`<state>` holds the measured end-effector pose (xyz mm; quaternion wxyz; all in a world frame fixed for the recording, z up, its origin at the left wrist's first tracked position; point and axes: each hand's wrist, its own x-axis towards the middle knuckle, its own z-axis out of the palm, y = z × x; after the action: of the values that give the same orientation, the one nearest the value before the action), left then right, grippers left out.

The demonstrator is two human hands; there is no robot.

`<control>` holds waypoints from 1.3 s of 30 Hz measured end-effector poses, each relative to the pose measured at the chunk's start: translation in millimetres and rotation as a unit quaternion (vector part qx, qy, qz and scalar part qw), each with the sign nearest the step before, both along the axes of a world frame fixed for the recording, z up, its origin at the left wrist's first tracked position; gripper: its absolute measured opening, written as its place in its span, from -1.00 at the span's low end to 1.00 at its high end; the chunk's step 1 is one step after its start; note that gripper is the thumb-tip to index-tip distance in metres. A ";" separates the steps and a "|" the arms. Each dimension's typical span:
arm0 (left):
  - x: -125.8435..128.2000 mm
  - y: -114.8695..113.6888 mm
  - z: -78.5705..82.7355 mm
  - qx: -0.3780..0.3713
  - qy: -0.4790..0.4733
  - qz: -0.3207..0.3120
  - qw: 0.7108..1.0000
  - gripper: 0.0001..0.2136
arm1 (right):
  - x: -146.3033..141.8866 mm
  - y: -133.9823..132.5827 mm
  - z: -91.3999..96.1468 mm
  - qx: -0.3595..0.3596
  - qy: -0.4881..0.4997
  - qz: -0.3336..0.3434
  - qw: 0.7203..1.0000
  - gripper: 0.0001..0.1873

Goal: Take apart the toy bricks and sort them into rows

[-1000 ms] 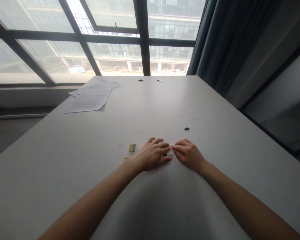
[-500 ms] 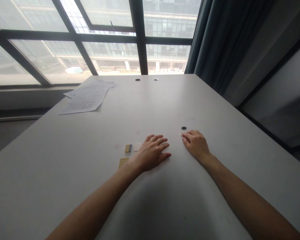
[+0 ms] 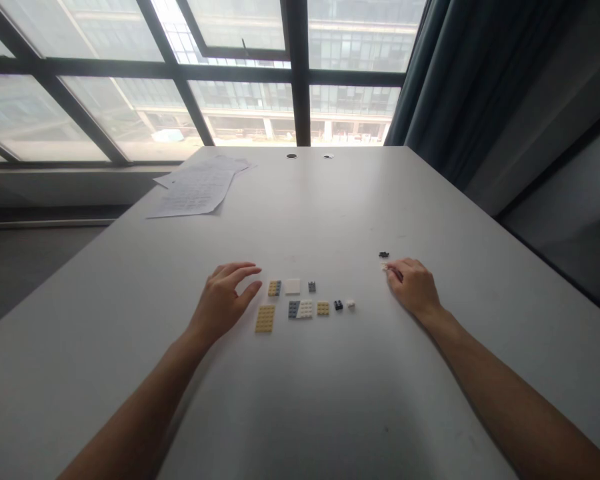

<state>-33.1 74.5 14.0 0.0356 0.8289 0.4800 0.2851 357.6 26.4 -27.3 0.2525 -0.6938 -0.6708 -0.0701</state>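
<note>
Several small building-brick plates lie in two rows on the grey table (image 3: 330,400): a tan plate (image 3: 265,319), a tan-and-grey one (image 3: 275,288), a white plate (image 3: 293,287), a small grey piece (image 3: 311,286), a grey-and-white plate (image 3: 301,309), a tan square (image 3: 323,308), a black piece (image 3: 339,305) and a tiny white one (image 3: 351,304). My left hand (image 3: 224,300) hovers left of them, fingers apart, holding nothing. My right hand (image 3: 414,287) rests to the right, fingertips pinched on a small white piece (image 3: 384,267). A black piece (image 3: 384,254) lies just beyond it.
Sheets of printed paper (image 3: 197,188) lie at the table's far left. Two cable holes (image 3: 291,156) sit at the far edge by the window. A dark curtain (image 3: 460,87) hangs at the right.
My left hand has slid left off the bricks, uncovering the two rows. My right hand carried the small white piece right, next to the black piece.
</note>
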 end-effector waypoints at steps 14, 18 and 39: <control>10.7 26.2 -9.4 -0.139 0.109 -0.098 0.979 -0.64 | -5.6 -5.0 0.3 0.022 0.009 0.000 1.000 -0.79; 15.2 28.6 -8.6 -0.127 0.111 -0.105 0.980 -0.72 | -7.3 -4.8 2.5 0.029 0.035 0.003 0.999 -0.77; 154.4 -24.1 25.5 0.049 0.080 -0.167 0.981 -0.89 | -81.4 -26.0 43.5 -0.089 0.573 0.061 0.812 -0.65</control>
<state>121.3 50.5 39.5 0.0030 0.9182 0.3218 0.2309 276.2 0.5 16.2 0.5317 -0.5855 -0.4489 0.4159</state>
